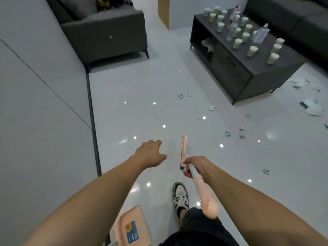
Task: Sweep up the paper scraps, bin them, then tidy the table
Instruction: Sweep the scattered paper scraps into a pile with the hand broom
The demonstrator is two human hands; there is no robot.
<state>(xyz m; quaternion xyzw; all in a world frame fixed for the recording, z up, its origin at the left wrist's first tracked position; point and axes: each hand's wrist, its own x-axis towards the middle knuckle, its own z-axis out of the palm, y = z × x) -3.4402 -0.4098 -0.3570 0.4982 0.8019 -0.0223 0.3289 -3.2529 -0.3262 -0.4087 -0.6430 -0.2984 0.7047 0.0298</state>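
My right hand (196, 166) grips the pale shaft of a peach broom (184, 150), whose head sits on the glossy floor just ahead of me. Beside the broom head, to its left, my left hand (152, 153) reaches forward with relaxed fingers and holds nothing. A peach dustpan (131, 228) with a blue label stands by my left leg at the bottom. Several paper scraps (228, 134) lie scattered over the floor to the right, with bigger crumpled pieces (313, 107) near the dark coffee table (236, 73). Several paper cups (252, 50) and plastic bottles (260, 35) crowd the tabletop.
A grey armchair (106, 32) stands at the far left against the wall panel (35, 103). A dark sofa (292, 16) runs behind the coffee table. My shoe (181, 196) is on the floor below the broom. Open floor stretches ahead between armchair and table.
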